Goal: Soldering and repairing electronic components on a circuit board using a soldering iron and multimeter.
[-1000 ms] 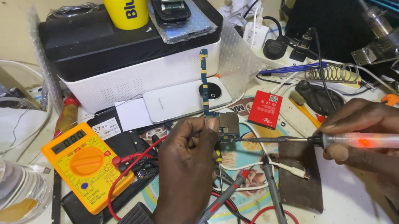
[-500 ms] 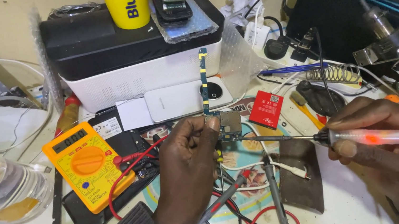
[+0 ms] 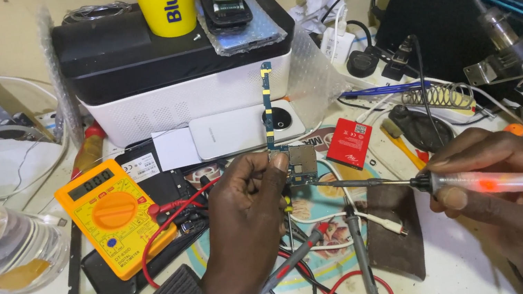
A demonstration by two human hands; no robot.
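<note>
Left hand [image 3: 245,223] pinching – right hand [image 3: 514,198] (fingers curled) gripping

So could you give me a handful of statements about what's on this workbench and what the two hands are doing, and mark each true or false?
1. The left hand holds a small circuit board. True.
2. The right hand holds a hammer. False: it holds a soldering iron whose tip points at the board.
3. A yellow multimeter lies left of the left hand. True.
4. The yellow can stands on the table. False: it stands on the black-and-white box.
5. The red card lies under the multimeter. False: it lies right of the board.
</note>
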